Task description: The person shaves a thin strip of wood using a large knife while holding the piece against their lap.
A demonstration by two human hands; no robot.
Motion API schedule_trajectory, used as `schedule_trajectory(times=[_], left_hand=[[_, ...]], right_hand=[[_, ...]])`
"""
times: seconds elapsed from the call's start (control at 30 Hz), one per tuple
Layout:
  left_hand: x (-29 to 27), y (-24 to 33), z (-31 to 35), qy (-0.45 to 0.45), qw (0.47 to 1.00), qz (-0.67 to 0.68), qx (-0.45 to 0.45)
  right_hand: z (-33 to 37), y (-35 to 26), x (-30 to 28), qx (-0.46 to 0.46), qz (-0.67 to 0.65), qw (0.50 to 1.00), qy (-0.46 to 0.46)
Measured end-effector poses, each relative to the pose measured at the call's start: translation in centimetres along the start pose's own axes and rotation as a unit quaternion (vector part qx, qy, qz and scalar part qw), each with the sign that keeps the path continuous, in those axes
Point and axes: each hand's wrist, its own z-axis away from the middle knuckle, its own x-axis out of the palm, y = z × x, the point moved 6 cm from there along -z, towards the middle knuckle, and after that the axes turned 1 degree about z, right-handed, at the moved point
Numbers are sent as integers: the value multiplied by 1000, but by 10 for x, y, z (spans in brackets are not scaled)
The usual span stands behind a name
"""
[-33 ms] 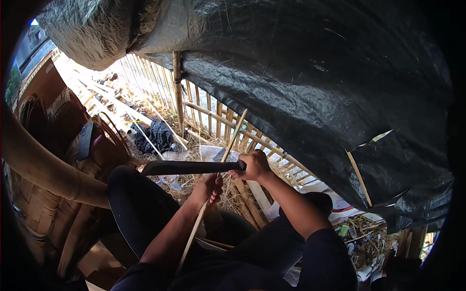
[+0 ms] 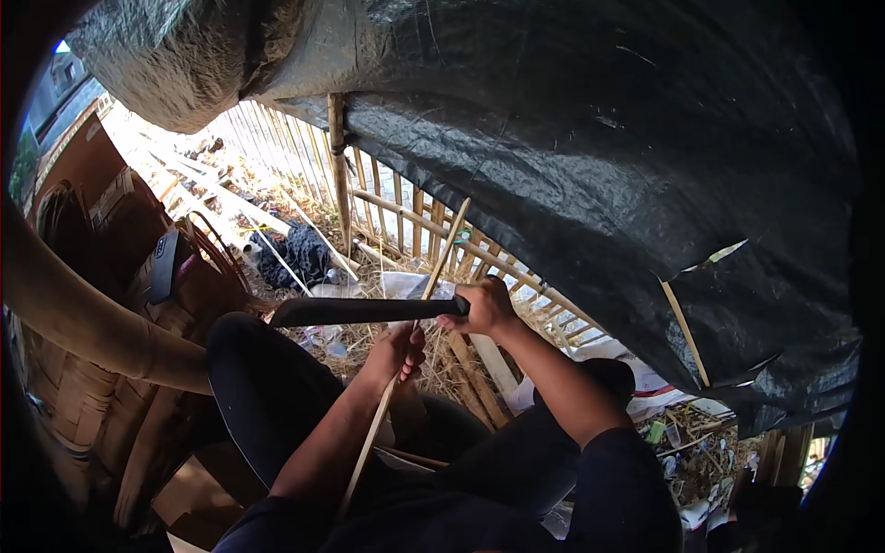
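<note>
Head view, bamboo strip (image 2: 447, 244): crosses beneath dark blade (image 2: 355, 311)
Left fingers (image 2: 413, 355): closed on strip
Right fingers (image 2: 452, 322): closed on blade's handle (image 2: 460, 304)
Woven basket (image 2: 195, 276): left of blade, contents unclear
Tarp edge (image 2: 564, 267): beyond blade

Small pale lettering (image 2: 160, 249) stands on the flat grey object (image 2: 163, 276) at left.

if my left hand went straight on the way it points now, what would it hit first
Probably the dark knife, which crosses just ahead of the left hand in the picture, though depth is unclear.
</note>
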Motion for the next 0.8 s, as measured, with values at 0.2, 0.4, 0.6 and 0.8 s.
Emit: schedule_trajectory(times=[0.2,0.4,0.6,0.8], left_hand=[[-10,10,2,-16,999,12,35],[-10,19,6,-17,998,46,26],[-17,19,1,-27,998,48,26],[-4,12,11,-17,1000,1,4]], right_hand=[[-9,2,9,15,16,999,35],[-23,10,8,4,56,998,38],[-32,38,16,39,89,995,13],[-37,101,-20,206,140,968,-25]])
